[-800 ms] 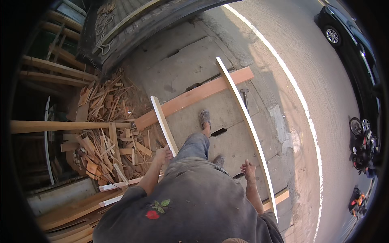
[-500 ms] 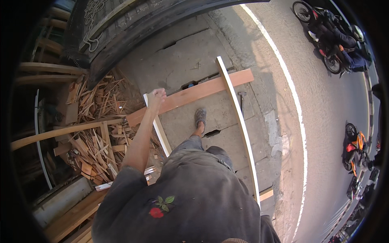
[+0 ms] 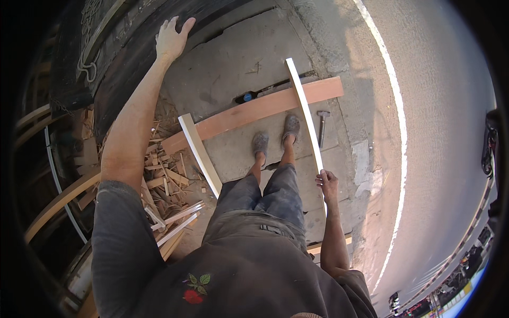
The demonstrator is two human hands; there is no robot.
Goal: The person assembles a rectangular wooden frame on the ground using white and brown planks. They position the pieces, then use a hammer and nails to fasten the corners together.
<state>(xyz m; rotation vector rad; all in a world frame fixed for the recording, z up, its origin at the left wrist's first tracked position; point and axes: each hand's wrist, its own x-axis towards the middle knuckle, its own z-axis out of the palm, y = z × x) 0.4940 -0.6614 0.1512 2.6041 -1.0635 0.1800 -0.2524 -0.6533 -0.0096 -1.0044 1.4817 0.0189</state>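
Observation:
My left hand (image 3: 172,41) reaches far forward on the left with its fingers apart and nothing in them. It is in front of the dark side panel (image 3: 139,50) of a truck-like bed; whether it touches the panel I cannot tell. My right hand (image 3: 328,183) is closed on the edge of a long beam with a white face (image 3: 306,111), to the right of my legs. This beam lies across a reddish-brown plank (image 3: 249,113). Crossing the plank's left part is another white-faced beam (image 3: 200,153).
A hammer (image 3: 322,127) lies right of the long beam. Wood scraps (image 3: 167,175) are heaped at left, near thin white-edged strips (image 3: 183,218). The concrete slabs have a gap with a blue object (image 3: 247,97) in it. A road (image 3: 440,132) with a white line runs along the right.
My left hand has moved forward from beside the left beam, and its fingers have spread. My right hand has come into view on the long beam. Both feet now show; the motorcycles nearby have left view.

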